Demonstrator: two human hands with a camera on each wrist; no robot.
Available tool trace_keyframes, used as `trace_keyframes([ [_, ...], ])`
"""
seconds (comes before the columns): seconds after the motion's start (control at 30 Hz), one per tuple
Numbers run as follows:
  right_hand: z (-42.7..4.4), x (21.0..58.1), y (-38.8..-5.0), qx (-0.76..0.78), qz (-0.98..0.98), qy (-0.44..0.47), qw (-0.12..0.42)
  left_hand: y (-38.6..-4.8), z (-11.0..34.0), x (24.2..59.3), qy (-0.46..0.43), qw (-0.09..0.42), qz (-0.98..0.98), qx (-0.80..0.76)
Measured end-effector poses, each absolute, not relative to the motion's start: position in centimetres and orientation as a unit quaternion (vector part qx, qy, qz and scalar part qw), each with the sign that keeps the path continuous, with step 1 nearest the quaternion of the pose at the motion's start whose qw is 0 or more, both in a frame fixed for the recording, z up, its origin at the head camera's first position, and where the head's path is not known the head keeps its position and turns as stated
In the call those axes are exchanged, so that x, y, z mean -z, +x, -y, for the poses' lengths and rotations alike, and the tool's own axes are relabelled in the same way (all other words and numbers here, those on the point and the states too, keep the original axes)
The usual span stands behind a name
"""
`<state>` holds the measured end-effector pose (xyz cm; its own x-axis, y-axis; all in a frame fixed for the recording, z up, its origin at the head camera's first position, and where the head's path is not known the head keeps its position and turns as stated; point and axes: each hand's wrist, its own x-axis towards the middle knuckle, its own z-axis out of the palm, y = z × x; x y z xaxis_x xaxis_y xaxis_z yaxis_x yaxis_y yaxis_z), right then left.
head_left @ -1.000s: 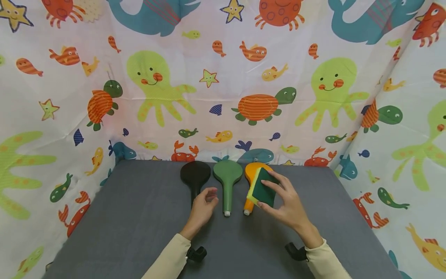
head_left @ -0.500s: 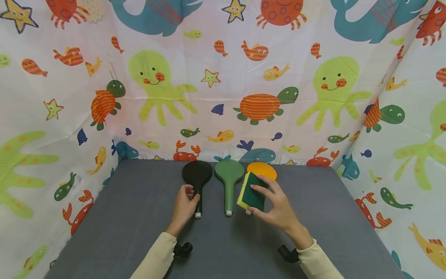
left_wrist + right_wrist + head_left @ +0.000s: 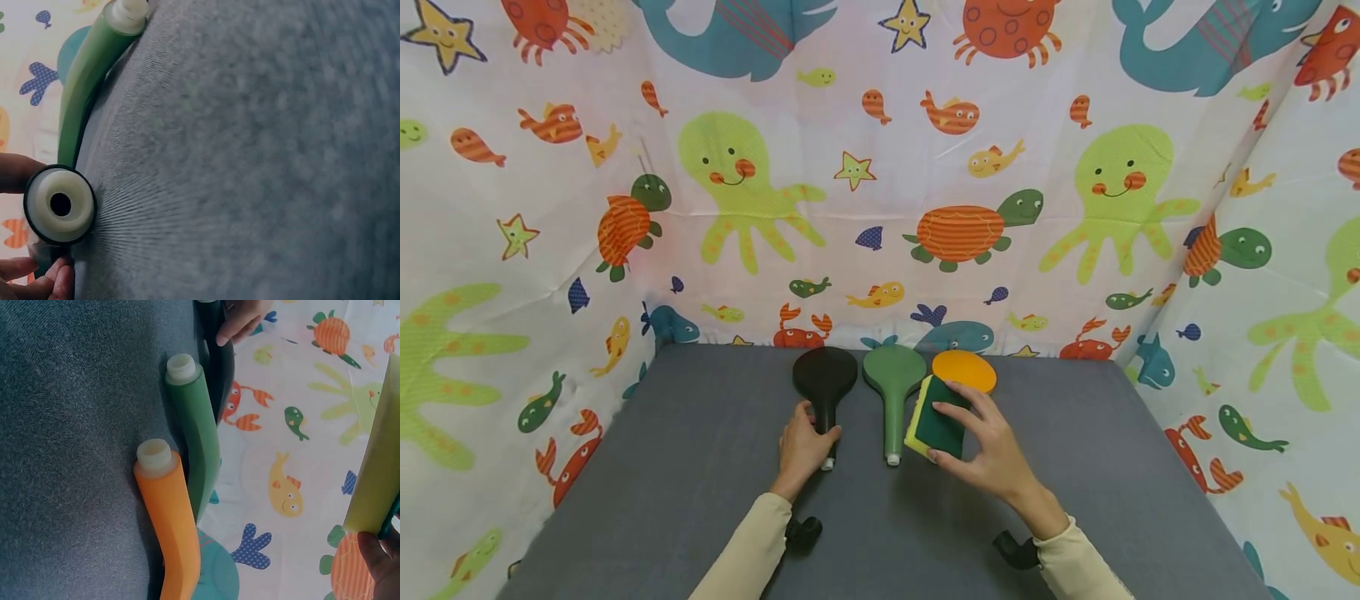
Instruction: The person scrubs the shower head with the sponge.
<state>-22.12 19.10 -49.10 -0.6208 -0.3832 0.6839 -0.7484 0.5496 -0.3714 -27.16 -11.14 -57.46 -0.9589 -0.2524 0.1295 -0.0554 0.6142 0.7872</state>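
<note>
Three hand shower heads lie side by side at the back of the table. My left hand [image 3: 802,450] grips the handle of the black shower head [image 3: 824,375], thumb on one side and fingers on the other. In the left wrist view its white hollow connector end [image 3: 62,228] faces the camera. Beside it lies the green shower head [image 3: 893,367]. My right hand [image 3: 996,454] holds a yellow sponge [image 3: 938,421] with a dark green scouring side, raised in front of the orange shower head [image 3: 966,371]. The sponge hides the orange handle in the head view; the right wrist view shows that handle [image 3: 169,519].
A grey cloth [image 3: 685,467] covers the table. Behind and at both sides hangs a white curtain [image 3: 820,250] printed with sea animals. Black wrist camera mounts [image 3: 1017,550] sit near both sleeves.
My left hand has gone from above the black handle to its left side, then taken hold of it. My right hand has shifted left and slightly nearer with the sponge.
</note>
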Motion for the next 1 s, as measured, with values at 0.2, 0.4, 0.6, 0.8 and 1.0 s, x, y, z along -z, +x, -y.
trace_keyframes([
  [0.2,-19.1,49.2,-22.1,-0.333,0.841,0.331,0.270,-27.2,11.1,57.7,0.089,0.111,0.892,0.428],
  [0.4,-19.2,49.2,-22.0,-0.332,0.836,0.336,0.278,-27.0,11.4,57.3,0.116,0.104,0.873,0.463],
  [0.6,-19.3,49.2,-21.9,-0.335,0.838,0.333,0.272,-26.7,11.6,56.9,0.137,0.077,0.860,0.486],
  [0.8,-19.3,49.1,-21.8,-0.333,0.842,0.328,0.270,-26.4,11.9,57.3,0.140,0.104,0.859,0.482],
  [1.0,-19.3,48.5,-21.7,-0.333,0.843,0.322,0.275,-26.3,11.8,57.0,0.127,0.156,0.861,0.467],
])
